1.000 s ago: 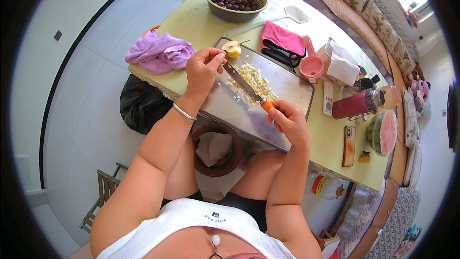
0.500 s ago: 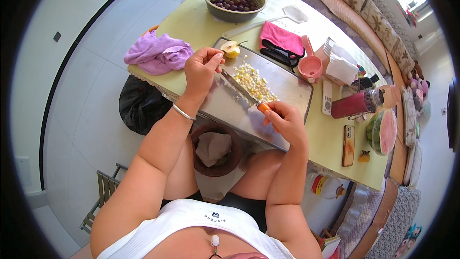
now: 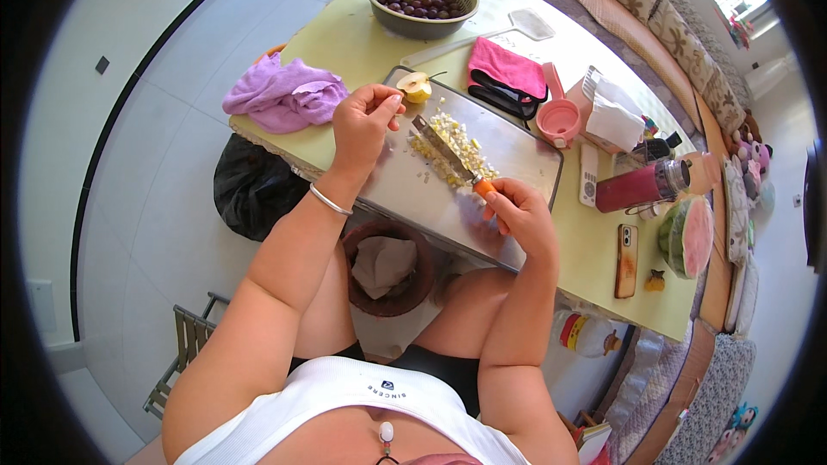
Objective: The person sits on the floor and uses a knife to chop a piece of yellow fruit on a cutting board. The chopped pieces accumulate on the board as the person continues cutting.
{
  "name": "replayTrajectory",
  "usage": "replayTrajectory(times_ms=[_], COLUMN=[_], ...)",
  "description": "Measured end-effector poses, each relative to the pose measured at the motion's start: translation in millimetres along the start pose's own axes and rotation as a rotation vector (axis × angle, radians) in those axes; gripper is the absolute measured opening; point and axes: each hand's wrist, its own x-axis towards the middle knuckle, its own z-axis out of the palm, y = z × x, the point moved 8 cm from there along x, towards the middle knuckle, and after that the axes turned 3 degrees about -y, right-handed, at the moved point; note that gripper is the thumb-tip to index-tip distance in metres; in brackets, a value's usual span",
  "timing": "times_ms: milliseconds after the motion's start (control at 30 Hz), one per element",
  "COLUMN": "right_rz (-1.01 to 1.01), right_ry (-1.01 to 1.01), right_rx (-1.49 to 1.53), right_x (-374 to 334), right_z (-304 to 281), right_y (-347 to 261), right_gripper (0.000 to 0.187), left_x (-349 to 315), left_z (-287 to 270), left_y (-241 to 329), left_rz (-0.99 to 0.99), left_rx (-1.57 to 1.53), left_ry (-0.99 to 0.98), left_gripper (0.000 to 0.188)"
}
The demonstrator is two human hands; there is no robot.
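Observation:
My right hand [image 3: 522, 217] grips the orange handle of a knife [image 3: 441, 146]. Its blade slants up and left over a heap of small, pale yellow-white diced pieces [image 3: 474, 153], which look like chopped pear. Thumb and fingertips pinched, my left hand [image 3: 365, 127] hovers at the left edge of the metal cutting board [image 3: 413, 208]; whatever it may hold is too small to make out. A gap separates it from the knife's tip. Just beyond that hand, a cut pear half [image 3: 415, 89] with its stem lies on the board's far left corner.
A basket of dark round fruit [image 3: 422, 26] stands at the back, with a white fly swatter [image 3: 525, 26] nearby. Purple cloth [image 3: 284, 95] lies left. Pink cloth [image 3: 508, 67], a bottle [image 3: 637, 187], phone [image 3: 626, 263] and cut watermelon [image 3: 687, 237] are right. A bin [image 3: 419, 288] sits below.
The knife has shifted right and slightly down with my right hand, its tip moving away from my left fingers. My left hand stays almost in place.

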Motion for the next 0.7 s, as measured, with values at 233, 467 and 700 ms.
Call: replayTrajectory(times_ms=[233, 467, 700], right_rz=[-0.017, -0.026, 0.024], right_ry=[-0.005, -0.038, -0.053], right_rx=[0.099, 0.002, -0.067], right_x=[-6, -3, -1], right_z=[-3, 0, 6], right_y=[-6, -6, -4], right_gripper=[0.021, 0.022, 0.021], left_x=[0, 0, 0], left_z=[1, 1, 1], left_y=[0, -2, -1], left_rz=[-0.002, -0.011, 0.002], left_rx=[0.017, 0.027, 0.009], left_ry=[-0.008, -0.008, 0.004], left_gripper=[0.01, 0.01, 0.01])
